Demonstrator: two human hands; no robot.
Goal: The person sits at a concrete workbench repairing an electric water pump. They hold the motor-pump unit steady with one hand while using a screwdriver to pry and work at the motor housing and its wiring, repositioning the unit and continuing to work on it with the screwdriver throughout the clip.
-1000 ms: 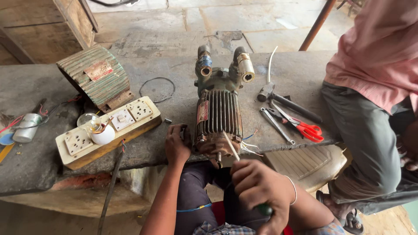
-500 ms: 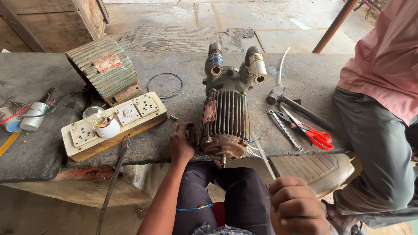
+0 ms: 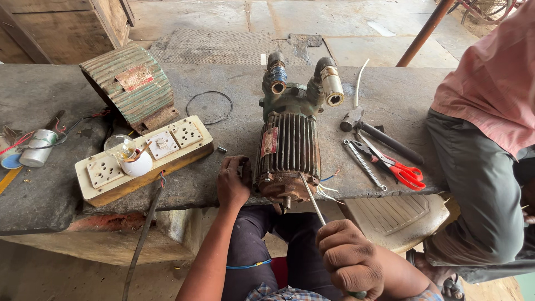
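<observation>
A green ribbed electric pump motor [image 3: 290, 146] lies on the grey stone slab [image 3: 234, 89], its shaft end toward me and two pipe ports at the far end. My left hand [image 3: 233, 183] rests against the motor's near left side at the slab's edge. My right hand [image 3: 352, 260] is closed around the handle of a long screwdriver [image 3: 312, 199], whose metal shaft runs up to the motor's near end face. Thin loose wires stick out beside the motor's right side.
A switch-and-socket board [image 3: 146, 157] with a bulb lies left of the motor, behind it a ribbed green cover [image 3: 129, 88] and a black rubber ring [image 3: 209, 107]. A hammer [image 3: 374, 129], spanner and red-handled pliers [image 3: 394, 165] lie right. Another person [image 3: 484, 139] sits on the slab's right end.
My right hand with the screwdriver dropped low and right, then came back up toward the motor's end face. My left hand stayed on the motor's side. The view moved closer.
</observation>
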